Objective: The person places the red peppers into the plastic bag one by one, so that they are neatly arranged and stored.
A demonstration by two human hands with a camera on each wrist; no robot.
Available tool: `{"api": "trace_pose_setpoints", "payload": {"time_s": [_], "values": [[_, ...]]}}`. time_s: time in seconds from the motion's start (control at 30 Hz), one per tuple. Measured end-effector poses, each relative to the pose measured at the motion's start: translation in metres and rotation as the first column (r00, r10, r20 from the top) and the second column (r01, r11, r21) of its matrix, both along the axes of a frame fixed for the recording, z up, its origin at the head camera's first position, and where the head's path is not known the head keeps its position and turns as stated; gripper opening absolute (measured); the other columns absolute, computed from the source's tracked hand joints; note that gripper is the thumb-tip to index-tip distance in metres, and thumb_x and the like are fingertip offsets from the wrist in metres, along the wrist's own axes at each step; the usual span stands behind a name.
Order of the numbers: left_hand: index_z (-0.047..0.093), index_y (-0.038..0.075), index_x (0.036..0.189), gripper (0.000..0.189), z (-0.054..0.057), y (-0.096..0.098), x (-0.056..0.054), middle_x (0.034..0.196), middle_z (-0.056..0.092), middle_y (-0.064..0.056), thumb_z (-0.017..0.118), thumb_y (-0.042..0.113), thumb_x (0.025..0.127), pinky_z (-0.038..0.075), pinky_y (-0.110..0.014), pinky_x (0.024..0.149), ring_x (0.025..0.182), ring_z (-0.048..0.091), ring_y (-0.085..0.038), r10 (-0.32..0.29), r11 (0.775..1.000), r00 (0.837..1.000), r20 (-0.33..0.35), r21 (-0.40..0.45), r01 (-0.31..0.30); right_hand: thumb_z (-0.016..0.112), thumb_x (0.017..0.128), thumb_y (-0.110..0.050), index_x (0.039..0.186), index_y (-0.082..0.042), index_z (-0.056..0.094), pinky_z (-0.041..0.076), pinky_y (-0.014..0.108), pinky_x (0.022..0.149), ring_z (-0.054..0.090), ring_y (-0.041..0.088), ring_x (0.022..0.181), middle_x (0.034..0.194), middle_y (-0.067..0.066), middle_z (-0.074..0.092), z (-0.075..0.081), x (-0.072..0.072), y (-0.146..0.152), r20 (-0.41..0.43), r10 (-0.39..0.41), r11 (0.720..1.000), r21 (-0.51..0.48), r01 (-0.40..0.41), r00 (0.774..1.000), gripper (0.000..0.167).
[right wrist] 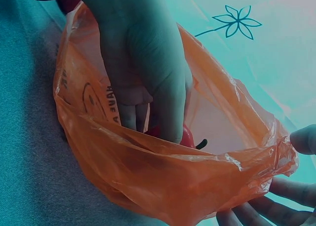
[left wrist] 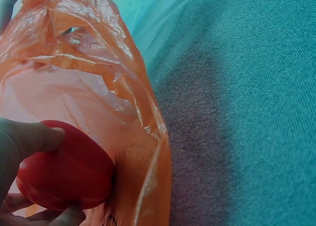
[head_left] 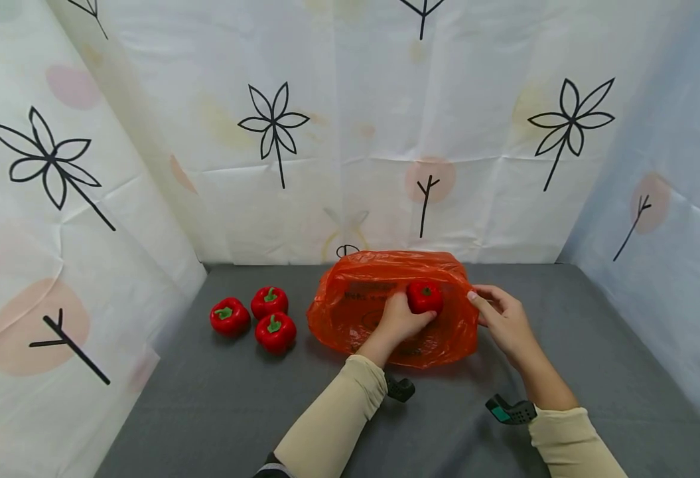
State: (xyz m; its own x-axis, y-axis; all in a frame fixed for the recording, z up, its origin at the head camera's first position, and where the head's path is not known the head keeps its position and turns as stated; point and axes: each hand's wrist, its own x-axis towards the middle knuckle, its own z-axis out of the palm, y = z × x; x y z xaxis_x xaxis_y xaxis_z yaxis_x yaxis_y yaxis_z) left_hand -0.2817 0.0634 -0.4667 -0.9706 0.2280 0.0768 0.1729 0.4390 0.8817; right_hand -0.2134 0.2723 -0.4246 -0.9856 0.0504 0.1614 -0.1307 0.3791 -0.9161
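A person's left hand [head_left: 399, 318] reaches into an orange plastic bag [head_left: 350, 309] on a grey counter [head_left: 206, 411], fingers curled around a red bell pepper [head_left: 424, 297] inside the bag's mouth. The right hand [head_left: 501, 318], at the bag's 3 o'clock edge, pinches the rim with fingers partly bent. Holding the mouth wide and lowering the pepper gently seems wise. Three more peppers [head_left: 253, 317] sit at 9 o'clock.
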Motion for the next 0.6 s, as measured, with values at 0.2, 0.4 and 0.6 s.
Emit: {"api": "trace_pose_setpoints", "payload": {"time_s": [0.2, 0.4, 0.6], "values": [[0.047, 0.01, 0.147, 0.072, -0.0011, 0.002, 0.0013, 0.138, 0.062, -0.016, 0.086, 0.025, 0.089, 0.053, -0.05, 0.113, 0.131, 0.061, -0.034, -0.007, 1.0, 1.0, 0.006, 0.015, 0.007, 0.056, 0.111, -0.035, 0.146, 0.002, 0.057, 0.059, 0.014, 0.081, 0.064, -0.012, 0.097, 0.142, 0.027, 0.061, -0.0004, 0.0, 0.0, 0.002, 0.0, 1.0, 0.004, 0.0, 1.0, 0.05], [0.046, 0.009, 0.149, 0.077, -0.0031, 0.0004, 0.0019, 0.141, 0.062, -0.016, 0.088, 0.024, 0.087, 0.052, -0.052, 0.115, 0.134, 0.06, -0.034, -0.012, 1.0, 1.0, 0.02, 0.028, 0.011, 0.055, 0.111, -0.034, 0.146, 0.001, 0.056, 0.059, 0.014, 0.082, 0.064, -0.012, 0.098, 0.142, 0.027, 0.061, -0.0015, 0.0001, -0.0002, 0.005, 0.006, 1.0, 0.005, -0.006, 1.0, 0.05], [0.044, 0.006, 0.153, 0.082, -0.002, -0.0066, 0.0035, 0.144, 0.061, -0.018, 0.088, 0.027, 0.086, 0.05, -0.052, 0.116, 0.137, 0.058, -0.036, -0.029, 0.999, 0.999, 0.016, 0.023, 0.028, 0.055, 0.111, -0.034, 0.146, 0.001, 0.056, 0.059, 0.014, 0.082, 0.064, -0.012, 0.098, 0.143, 0.027, 0.061, -0.002, -0.0003, -0.0001, 0.003, 0.009, 1.0, 0.003, -0.009, 1.0, 0.05]]}}
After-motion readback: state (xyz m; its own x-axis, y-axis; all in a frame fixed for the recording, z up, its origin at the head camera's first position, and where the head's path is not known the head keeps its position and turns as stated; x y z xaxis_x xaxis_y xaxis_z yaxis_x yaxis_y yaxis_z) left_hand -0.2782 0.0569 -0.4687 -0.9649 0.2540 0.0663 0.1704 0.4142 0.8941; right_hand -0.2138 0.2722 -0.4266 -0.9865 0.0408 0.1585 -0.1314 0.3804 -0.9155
